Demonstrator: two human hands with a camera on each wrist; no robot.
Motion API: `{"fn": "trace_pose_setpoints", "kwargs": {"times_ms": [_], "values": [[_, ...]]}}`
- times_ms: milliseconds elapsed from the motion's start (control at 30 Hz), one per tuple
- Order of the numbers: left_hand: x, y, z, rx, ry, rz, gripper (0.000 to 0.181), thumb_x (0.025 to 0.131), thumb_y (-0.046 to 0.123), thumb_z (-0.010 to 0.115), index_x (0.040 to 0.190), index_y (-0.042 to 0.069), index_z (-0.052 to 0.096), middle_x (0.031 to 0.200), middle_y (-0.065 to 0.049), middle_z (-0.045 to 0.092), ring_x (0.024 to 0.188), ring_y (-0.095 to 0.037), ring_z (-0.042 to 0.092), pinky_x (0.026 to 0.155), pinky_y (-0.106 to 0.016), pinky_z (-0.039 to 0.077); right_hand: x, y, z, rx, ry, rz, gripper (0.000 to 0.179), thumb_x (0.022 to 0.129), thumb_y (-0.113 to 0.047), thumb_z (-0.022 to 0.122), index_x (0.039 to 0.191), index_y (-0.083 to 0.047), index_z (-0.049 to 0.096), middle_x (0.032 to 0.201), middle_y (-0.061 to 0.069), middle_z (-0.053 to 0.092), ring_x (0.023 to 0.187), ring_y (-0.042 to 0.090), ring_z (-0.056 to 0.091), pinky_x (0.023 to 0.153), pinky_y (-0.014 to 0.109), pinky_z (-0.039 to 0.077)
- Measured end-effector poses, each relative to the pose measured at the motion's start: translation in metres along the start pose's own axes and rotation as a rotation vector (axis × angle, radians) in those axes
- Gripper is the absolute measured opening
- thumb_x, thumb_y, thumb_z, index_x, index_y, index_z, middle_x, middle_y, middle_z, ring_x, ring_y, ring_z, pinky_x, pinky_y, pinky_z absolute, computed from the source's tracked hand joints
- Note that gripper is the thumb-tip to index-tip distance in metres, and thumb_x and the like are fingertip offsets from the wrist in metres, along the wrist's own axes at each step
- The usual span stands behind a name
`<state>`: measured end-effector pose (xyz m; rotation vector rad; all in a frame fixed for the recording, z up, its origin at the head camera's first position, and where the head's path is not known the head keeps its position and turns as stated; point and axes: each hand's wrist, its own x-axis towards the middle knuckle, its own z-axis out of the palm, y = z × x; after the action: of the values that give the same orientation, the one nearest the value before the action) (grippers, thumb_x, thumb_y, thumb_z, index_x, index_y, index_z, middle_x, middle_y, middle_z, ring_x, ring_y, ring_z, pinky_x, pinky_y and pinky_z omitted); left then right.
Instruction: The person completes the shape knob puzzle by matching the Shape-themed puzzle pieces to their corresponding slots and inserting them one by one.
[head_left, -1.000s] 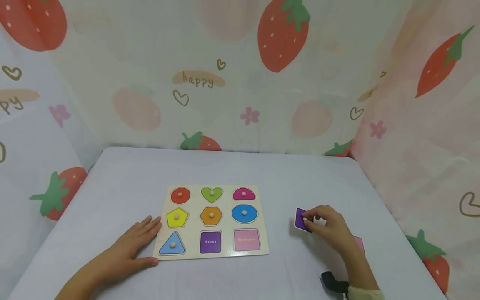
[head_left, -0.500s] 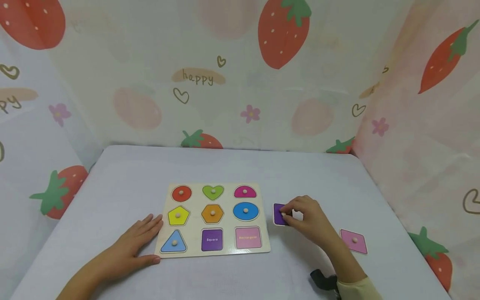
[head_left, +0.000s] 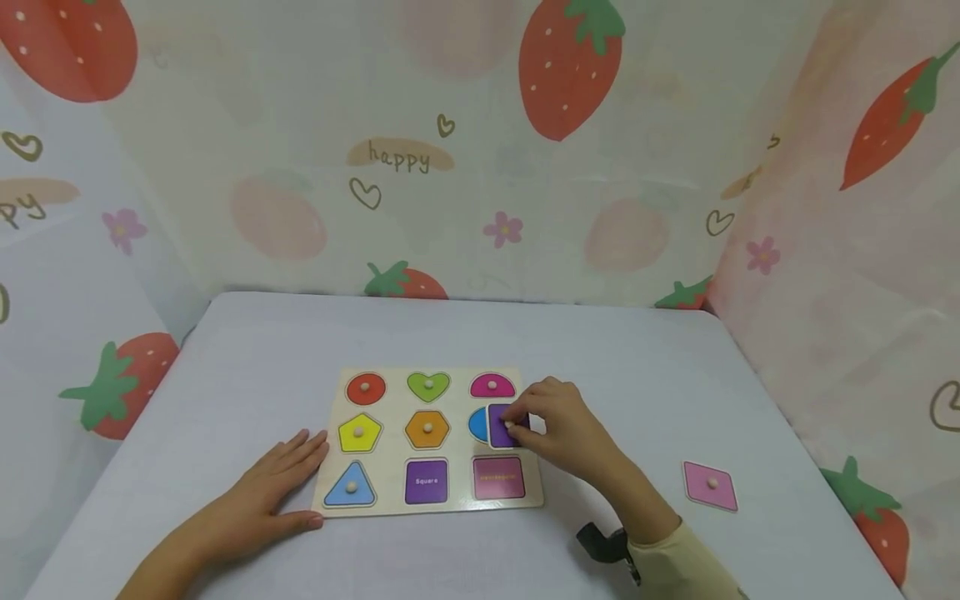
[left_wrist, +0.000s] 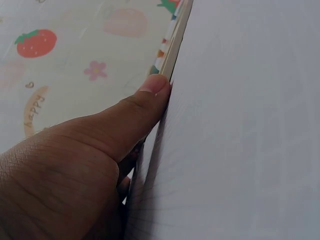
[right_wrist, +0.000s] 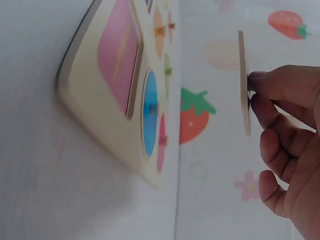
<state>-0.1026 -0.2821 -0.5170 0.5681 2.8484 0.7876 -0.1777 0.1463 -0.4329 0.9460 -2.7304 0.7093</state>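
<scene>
A wooden shape puzzle board (head_left: 387,450) lies on the white table. Its round, heart, half-circle, pentagon, hexagon, oval and triangle spots hold knobbed pieces; the purple "Square" recess (head_left: 426,492) and the pink rectangle recess (head_left: 498,490) show their printed bottoms. My right hand (head_left: 562,429) pinches the knob of a purple square piece (head_left: 497,417) above the board, overlapping the blue oval piece (head_left: 477,425) in the head view. In the right wrist view that square piece (right_wrist: 243,85) appears edge-on, raised off the board. My left hand (head_left: 258,492) rests with straight fingers at the board's left edge, thumb (left_wrist: 155,85) near its corner.
A pink rectangle piece (head_left: 709,487) with a knob lies on the table to the right. A black strap end (head_left: 603,543) hangs by the right wrist. Strawberry-patterned cloth walls (head_left: 420,225) border the table's back and sides.
My right hand has carried the purple square piece leftward from the right side of the table to over the board. The pink rectangle piece has come into full view. My left hand stays put.
</scene>
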Motion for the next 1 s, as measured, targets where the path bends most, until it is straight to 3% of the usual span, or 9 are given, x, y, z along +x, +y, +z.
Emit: {"fn": "trace_pose_setpoints", "kwargs": {"times_ms": [333,700,1000], "values": [[0.000,0.000,0.000,0.007,0.003,0.002,0.101,0.082,0.072,0.067,0.161,0.020,0.034,0.169,0.003,0.027,0.158,-0.032,0.015,0.108,0.001,-0.014,0.024,-0.034,0.017,0.034,-0.117,-0.029,0.012,0.091,-0.026,0.080,0.103,-0.026,0.080,0.097,-0.018,0.072,0.099,0.003,0.055,0.090,0.033,0.044],[0.002,0.002,-0.001,0.002,0.001,0.009,0.100,0.083,0.071,0.068,0.162,0.020,0.034,0.170,0.003,0.027,0.158,-0.032,0.014,0.109,0.000,-0.014,0.031,-0.049,0.039,0.083,-0.140,-0.092,0.010,0.089,-0.019,0.080,0.098,-0.022,0.082,0.090,-0.017,0.072,0.090,0.002,0.058,0.087,0.029,0.046],[0.001,0.003,-0.001,-0.012,-0.022,-0.027,0.101,0.082,0.071,0.069,0.162,0.022,0.033,0.170,0.004,0.025,0.159,-0.032,0.012,0.109,-0.003,-0.016,0.029,-0.058,0.063,0.101,-0.211,0.012,0.012,0.089,-0.026,0.082,0.100,-0.028,0.082,0.089,-0.022,0.070,0.092,0.001,0.055,0.083,0.022,0.047]]}}
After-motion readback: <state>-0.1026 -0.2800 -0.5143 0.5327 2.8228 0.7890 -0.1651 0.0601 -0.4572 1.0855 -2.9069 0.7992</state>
